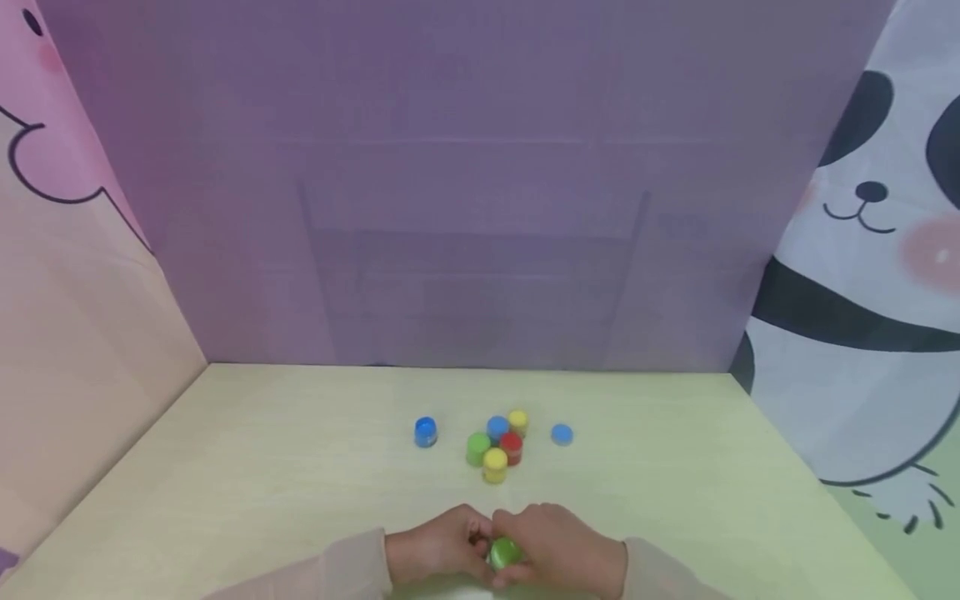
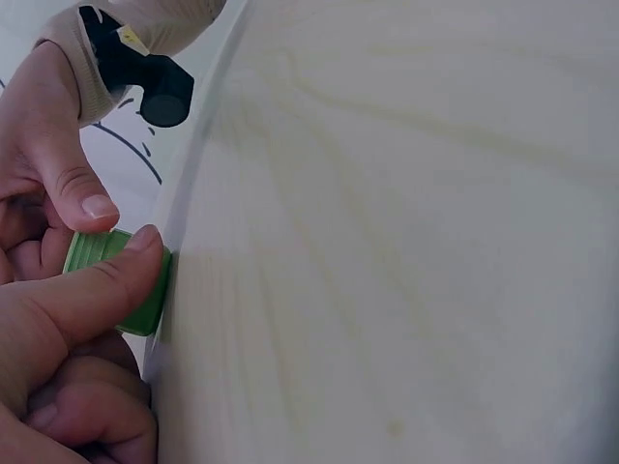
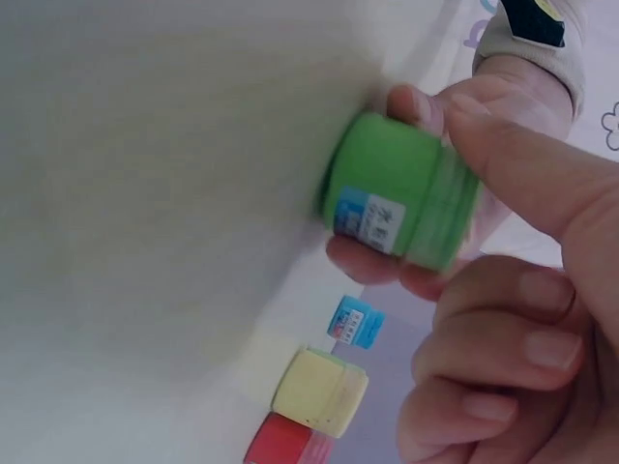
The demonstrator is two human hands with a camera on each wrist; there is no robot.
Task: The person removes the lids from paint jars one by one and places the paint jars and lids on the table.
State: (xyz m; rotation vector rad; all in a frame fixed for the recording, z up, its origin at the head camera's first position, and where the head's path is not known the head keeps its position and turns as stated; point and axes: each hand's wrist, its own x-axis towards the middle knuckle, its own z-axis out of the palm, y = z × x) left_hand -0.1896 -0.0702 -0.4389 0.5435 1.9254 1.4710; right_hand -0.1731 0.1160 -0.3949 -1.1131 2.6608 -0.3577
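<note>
A small green jar (image 1: 505, 553) with a printed label (image 3: 369, 218) is held between both hands near the front of the table. The left hand (image 1: 444, 543) grips its body, thumb along one side and fingertips on the other. Opposite it, the right hand (image 1: 564, 546) has its thumb and fingers at the jar's ridged lid end (image 3: 447, 215). In the left wrist view the green jar (image 2: 145, 311) appears tilted beside the table edge, partly covered by the left thumb. The right hand's other fingers (image 3: 493, 333) are curled in towards the palm.
Beyond the hands stands a cluster of small jars: green (image 1: 477, 449), yellow (image 1: 495, 466), red (image 1: 512, 448), blue (image 1: 497, 429) and another yellow (image 1: 518, 422). A lidless-looking blue jar (image 1: 425, 432) stands left; a flat blue lid (image 1: 562, 434) lies right. A purple backdrop (image 1: 480, 250) rises behind the table.
</note>
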